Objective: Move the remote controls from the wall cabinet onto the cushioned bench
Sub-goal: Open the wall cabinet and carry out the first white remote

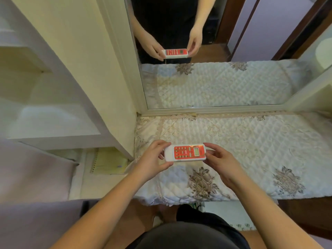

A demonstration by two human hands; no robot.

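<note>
The red-faced remote control (185, 152) is pinched at both ends by the left hand (152, 161) and right hand (218, 161), above the cushioned bench (251, 141); it is probably light, rigid and smooth.

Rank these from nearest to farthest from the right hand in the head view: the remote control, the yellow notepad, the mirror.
1. remote control, held at the right hand's fingertips.
2. mirror, behind the bench, ahead of the hand.
3. yellow notepad, far left, under the cabinet shelf, beyond the left hand.
</note>
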